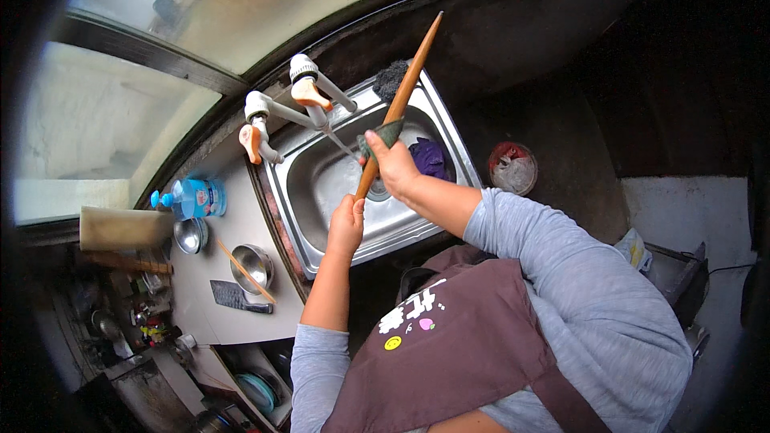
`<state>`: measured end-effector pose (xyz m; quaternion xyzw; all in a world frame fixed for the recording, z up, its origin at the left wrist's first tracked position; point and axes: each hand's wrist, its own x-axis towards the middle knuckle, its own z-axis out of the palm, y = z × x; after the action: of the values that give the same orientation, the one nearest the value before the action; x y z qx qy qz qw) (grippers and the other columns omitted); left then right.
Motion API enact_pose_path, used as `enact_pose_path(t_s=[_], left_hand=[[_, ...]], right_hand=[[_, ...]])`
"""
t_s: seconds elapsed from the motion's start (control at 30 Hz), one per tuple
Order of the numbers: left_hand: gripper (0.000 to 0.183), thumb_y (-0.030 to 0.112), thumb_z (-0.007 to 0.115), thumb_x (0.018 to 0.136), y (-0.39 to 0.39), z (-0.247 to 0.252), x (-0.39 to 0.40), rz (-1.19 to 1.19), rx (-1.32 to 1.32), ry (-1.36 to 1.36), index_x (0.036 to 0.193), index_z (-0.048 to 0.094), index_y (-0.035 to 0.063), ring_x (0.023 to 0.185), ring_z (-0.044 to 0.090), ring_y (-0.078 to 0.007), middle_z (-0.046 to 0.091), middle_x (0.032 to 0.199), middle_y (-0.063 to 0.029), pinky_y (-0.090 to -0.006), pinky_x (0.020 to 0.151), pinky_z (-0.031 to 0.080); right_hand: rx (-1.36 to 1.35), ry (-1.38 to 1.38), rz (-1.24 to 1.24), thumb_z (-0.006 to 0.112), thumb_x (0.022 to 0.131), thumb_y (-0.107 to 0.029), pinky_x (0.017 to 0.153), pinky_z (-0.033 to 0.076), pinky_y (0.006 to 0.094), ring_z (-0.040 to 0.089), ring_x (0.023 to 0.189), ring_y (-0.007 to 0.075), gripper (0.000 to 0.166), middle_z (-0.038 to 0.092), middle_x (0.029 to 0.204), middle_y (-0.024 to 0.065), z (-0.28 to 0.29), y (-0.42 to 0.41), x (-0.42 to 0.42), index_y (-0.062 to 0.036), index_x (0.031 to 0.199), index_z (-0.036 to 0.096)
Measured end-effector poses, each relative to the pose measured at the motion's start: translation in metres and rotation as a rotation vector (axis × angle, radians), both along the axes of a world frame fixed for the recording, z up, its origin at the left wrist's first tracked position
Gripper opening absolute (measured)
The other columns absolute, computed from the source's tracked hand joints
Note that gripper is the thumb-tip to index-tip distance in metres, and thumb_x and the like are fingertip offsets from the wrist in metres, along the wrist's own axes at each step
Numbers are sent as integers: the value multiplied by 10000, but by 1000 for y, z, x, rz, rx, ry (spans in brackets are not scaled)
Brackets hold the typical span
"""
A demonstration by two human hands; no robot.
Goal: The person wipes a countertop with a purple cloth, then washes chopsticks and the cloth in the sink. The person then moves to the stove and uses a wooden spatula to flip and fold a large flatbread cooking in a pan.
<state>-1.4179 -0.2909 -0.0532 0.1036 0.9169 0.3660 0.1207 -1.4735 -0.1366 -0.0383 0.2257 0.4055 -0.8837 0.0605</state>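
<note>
A long, tapered wooden rolling pin (412, 75) slants across the stainless steel sink (316, 192). My left hand (346, 225) is closed around its near end, by the sink's front rim. Further up, my right hand (394, 162) presses a green scouring pad (385, 135) around the pin. A stream of water falls from a white plastic tap (310, 93) into the basin, close to the pad. Behind my right hand, a purple cloth (428, 158) lies in the basin. The pin's far tip reaches past the sink's back right corner.
Left of the sink, the counter holds a cleaver (234, 296), a metal bowl (252, 267) with a chopstick across it, and blue detergent bottles (201, 197). A second tap (255, 126) stands beside the first. A dark scrubber (390, 79) rests on the rim. A lined bucket (512, 169) stands right.
</note>
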Motion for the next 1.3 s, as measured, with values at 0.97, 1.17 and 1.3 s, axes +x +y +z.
enact_pose_path(t_s=[0.97, 1.17, 1.3], left_hand=[[476, 425, 331, 926, 86, 8, -85, 256, 1196, -444, 1111, 497, 19, 912, 530, -162, 581, 968, -93, -274, 821, 396], [148, 171, 491, 902, 96, 31, -49, 164, 960, 4, 993, 456, 60, 724, 461, -64, 493, 788, -4, -205, 647, 393], [162, 207, 486, 905, 91, 37, -46, 166, 958, 56, 889, 426, 58, 678, 437, -83, 456, 744, -7, -217, 630, 391]], right_hand=[[544, 188, 419, 685, 740, -100, 713, 423, 266, 514, 774, 108, 275, 556, 807, 19, -134, 25, 45, -43, 952, 520], [656, 280, 527, 686, 731, -76, 705, 430, 278, 521, 762, 127, 249, 564, 807, 41, -153, 32, 54, -43, 908, 514], [770, 325, 521, 682, 730, -76, 688, 427, 299, 520, 727, 166, 259, 557, 778, 72, -145, 29, 44, -33, 913, 504]])
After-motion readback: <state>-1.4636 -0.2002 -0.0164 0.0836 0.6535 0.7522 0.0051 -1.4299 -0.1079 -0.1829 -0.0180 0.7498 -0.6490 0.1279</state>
